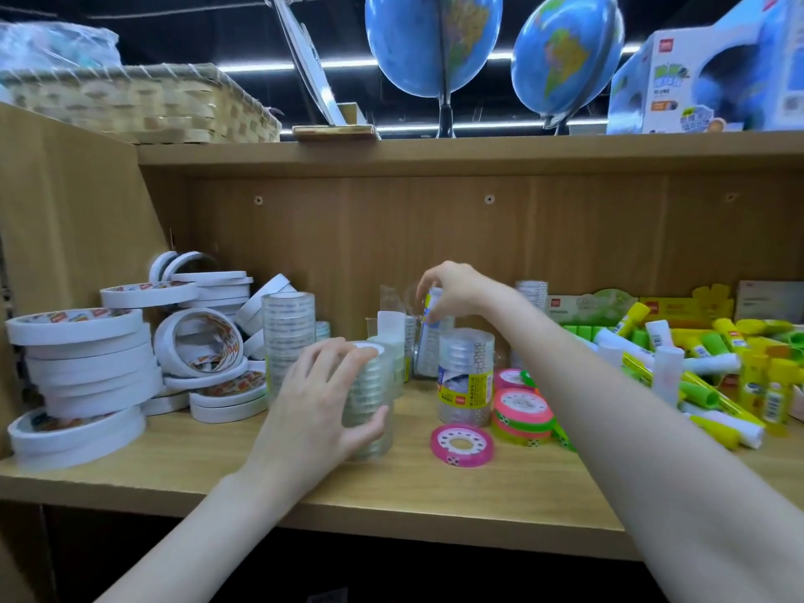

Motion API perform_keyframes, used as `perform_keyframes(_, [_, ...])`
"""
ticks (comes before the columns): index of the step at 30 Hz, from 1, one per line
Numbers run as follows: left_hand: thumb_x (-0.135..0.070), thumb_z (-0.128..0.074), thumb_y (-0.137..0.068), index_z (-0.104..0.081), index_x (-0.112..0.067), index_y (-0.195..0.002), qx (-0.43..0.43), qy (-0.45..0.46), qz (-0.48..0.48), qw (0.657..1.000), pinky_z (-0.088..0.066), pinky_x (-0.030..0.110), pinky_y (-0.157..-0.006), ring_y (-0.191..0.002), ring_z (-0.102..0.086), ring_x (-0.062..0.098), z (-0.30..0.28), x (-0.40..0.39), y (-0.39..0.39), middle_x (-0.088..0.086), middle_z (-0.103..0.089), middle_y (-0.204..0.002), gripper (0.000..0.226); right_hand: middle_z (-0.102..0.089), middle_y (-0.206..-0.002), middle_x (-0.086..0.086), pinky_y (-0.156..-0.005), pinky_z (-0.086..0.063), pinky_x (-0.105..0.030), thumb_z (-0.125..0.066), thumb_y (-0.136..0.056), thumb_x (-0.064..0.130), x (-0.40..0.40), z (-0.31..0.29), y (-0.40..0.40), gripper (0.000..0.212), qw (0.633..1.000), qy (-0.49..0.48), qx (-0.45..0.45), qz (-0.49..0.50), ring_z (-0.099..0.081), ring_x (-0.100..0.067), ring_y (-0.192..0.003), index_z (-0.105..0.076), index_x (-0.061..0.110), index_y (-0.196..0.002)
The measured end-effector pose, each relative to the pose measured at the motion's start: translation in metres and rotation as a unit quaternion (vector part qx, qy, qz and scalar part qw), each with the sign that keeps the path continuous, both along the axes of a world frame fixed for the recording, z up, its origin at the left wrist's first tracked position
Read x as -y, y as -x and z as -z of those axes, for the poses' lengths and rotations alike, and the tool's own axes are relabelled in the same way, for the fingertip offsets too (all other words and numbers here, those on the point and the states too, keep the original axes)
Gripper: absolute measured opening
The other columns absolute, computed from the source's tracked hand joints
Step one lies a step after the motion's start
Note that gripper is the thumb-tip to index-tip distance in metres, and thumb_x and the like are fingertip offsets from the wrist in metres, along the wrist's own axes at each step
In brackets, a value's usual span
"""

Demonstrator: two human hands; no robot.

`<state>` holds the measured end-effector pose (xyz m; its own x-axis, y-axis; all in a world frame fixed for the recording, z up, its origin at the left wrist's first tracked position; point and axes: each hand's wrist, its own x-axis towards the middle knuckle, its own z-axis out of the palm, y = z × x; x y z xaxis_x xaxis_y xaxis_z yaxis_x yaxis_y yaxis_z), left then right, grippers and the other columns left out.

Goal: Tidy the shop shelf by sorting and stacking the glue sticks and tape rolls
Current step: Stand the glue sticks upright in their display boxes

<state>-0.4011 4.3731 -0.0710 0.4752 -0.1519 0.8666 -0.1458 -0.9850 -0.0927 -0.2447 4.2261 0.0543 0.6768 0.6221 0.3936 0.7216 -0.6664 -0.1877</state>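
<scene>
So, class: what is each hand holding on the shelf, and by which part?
Left hand grips a clear tape stack round its side. Right hand pinches a wrapped tape tube by its top.

Two globes [430, 45], wicker basket [143, 102], printed box [713, 76] on top

one head view, close, facing the wooden shelf [391, 485] straight on.
</scene>
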Motion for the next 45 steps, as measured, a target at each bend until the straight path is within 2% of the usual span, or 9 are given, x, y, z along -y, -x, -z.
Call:
perform_keyframes(5, [-0.049, -0.047, -0.077, -0.043, -0.023, -0.116, 0.009, 0.013, 0.008, 1.0, -0.038, 0.03, -0.096, -0.108, -0.041, 0.016, 0.001, 0.004, -0.005, 0.0, -0.052, -0.109, 0.048, -0.055, -0.122, -0.006, -0.081, -0.042, -0.027, -0.07, -0.08, 0.015, 0.0, 0.016, 0.0, 0.035, 0.997, -0.015, -0.062, -0.031, -0.051, -0.019, -0.107, -0.062, 0.017, -0.113])
perform_keyframes(12, [-0.048, -0.042, -0.078, -0.044, -0.015, -0.116, 0.005, 0.008, -0.014, 1.0, -0.039, 0.032, -0.097, -0.11, -0.04, 0.02, 0.002, 0.017, -0.022, 0.009, -0.057, -0.107, 0.05, -0.061, -0.116, -0.004, -0.097, -0.043, -0.035, -0.068, -0.082, 0.024, 0.051, 0.011, 0.022, 0.025, 0.994, -0.095, -0.033, -0.037, -0.055, -0.019, -0.109, -0.064, 0.022, -0.107])
perform_keyframes(18, [-0.039, -0.059, -0.077, -0.053, -0.002, -0.119, -0.066, 0.032, -0.005, 0.997, -0.03, 0.031, -0.099, -0.113, -0.048, 0.035, -0.003, 0.035, -0.04, 0.017, -0.055, -0.11, 0.056, -0.06, -0.116, -0.004, -0.096, -0.043, -0.03, -0.066, -0.084, 0.023, 0.122, 0.034, 0.051, 0.02, 0.994, -0.11, -0.017, -0.007, -0.056, -0.018, -0.109, -0.062, 0.025, -0.104])
perform_keyframes(22, [-0.037, -0.061, -0.079, -0.046, -0.004, -0.129, -0.029, 0.042, -0.037, 0.998, -0.026, 0.05, -0.108, -0.132, -0.033, 0.041, -0.003, 0.047, -0.041, 0.024, -0.045, -0.133, 0.062, -0.059, -0.11, -0.003, -0.093, -0.045, -0.03, -0.061, -0.087, 0.012, 0.172, 0.045, 0.074, 0.019, 0.982, -0.179, 0.04, 0.051, -0.056, -0.014, -0.103, -0.065, 0.015, -0.105])
perform_keyframes(27, [-0.026, -0.04, -0.079, -0.041, -0.013, -0.122, 0.039, 0.038, 0.092, 0.994, -0.03, 0.039, -0.103, -0.124, -0.038, 0.03, -0.011, 0.104, -0.039, 0.018, -0.046, -0.131, 0.044, -0.062, -0.11, -0.002, -0.09, -0.046, -0.036, -0.057, -0.088, 0.008, 0.23, 0.057, 0.08, 0.02, 0.973, -0.197, 0.006, 0.122, -0.058, -0.021, -0.106, -0.063, 0.014, -0.106])
perform_keyframes(32, [-0.021, -0.039, -0.072, -0.042, -0.015, -0.119, 0.01, 0.007, 0.181, 0.983, -0.04, 0.04, -0.096, -0.115, -0.046, 0.03, -0.008, 0.178, -0.062, 0.014, -0.052, -0.126, 0.047, -0.058, -0.116, -0.011, -0.085, -0.041, -0.028, -0.06, -0.087, 0.006, 0.286, 0.084, 0.072, 0.032, 0.95, -0.22, 0.034, 0.218, -0.055, -0.026, -0.108, -0.056, 0.007, -0.118])
perform_keyframes(37, [-0.025, -0.039, -0.071, -0.046, -0.021, -0.117, -0.018, -0.077, 0.179, 0.981, -0.029, 0.041, -0.099, -0.115, -0.05, 0.032, -0.011, 0.234, -0.094, 0.014, -0.054, -0.125, 0.047, -0.041, -0.131, -0.02, -0.104, -0.03, -0.039, -0.064, -0.084, 0.016, 0.337, 0.115, 0.045, 0.051, 0.918, -0.185, 0.004, 0.35, -0.039, -0.037, -0.124, -0.045, 0.01, -0.132])
perform_keyframes(42, [-0.03, -0.038, -0.071, -0.064, -0.017, -0.11, -0.07, -0.16, 0.186, 0.967, -0.029, 0.037, -0.097, -0.111, -0.057, 0.029, -0.01, 0.291, -0.125, 0.012, -0.06, -0.12, 0.049, -0.031, -0.141, -0.014, -0.106, -0.027, -0.039, -0.07, -0.08, 0.023, 0.357, 0.116, 0.009, 0.071, 0.9, -0.267, 0.027, 0.344, -0.031, -0.035, -0.128, -0.034, 0.022, -0.14])
perform_keyframes(45, [-0.032, -0.035, -0.07, -0.066, -0.016, -0.107, -0.088, -0.194, 0.189, 0.959, -0.033, 0.04, -0.102, -0.111, -0.059, 0.026, -0.008, 0.317, -0.138, 0.01, -0.063, -0.117, 0.051, -0.021, -0.149, -0.014, -0.109, -0.022, -0.043, -0.07, -0.079, 0.037, 0.368, 0.116, -0.016, 0.075, 0.913, -0.164, 0.034, 0.373, -0.017, -0.034, -0.137, -0.031, 0.028, -0.143])
